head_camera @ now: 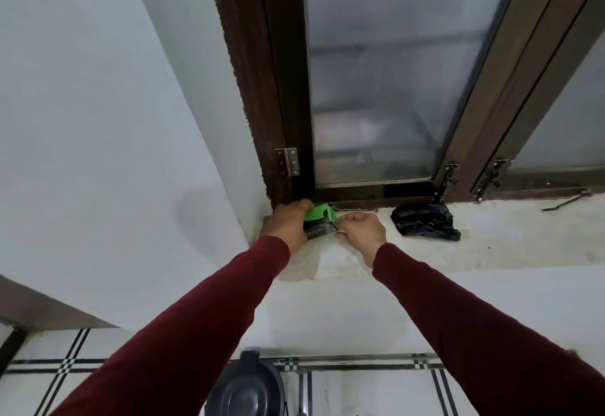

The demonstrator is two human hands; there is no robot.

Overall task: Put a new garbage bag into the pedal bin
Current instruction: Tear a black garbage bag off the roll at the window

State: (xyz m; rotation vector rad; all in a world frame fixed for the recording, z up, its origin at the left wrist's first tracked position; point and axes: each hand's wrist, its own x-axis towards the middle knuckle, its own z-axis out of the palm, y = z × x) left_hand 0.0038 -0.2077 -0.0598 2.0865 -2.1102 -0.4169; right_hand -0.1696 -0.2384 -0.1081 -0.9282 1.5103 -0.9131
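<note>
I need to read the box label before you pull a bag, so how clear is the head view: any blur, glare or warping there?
Head view: flat, dim light, no glare; wide-angle warping bends the window frame and sleeves; the green box, held by the left hand and right hand, is small and soft, its print unreadable; the pedal bin is cropped at the bottom edge.

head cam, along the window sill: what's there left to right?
left hand holding the green-and-black box → right hand at the box's right edge → crumpled black bag → metal window stay at the far right of the sill.
</note>
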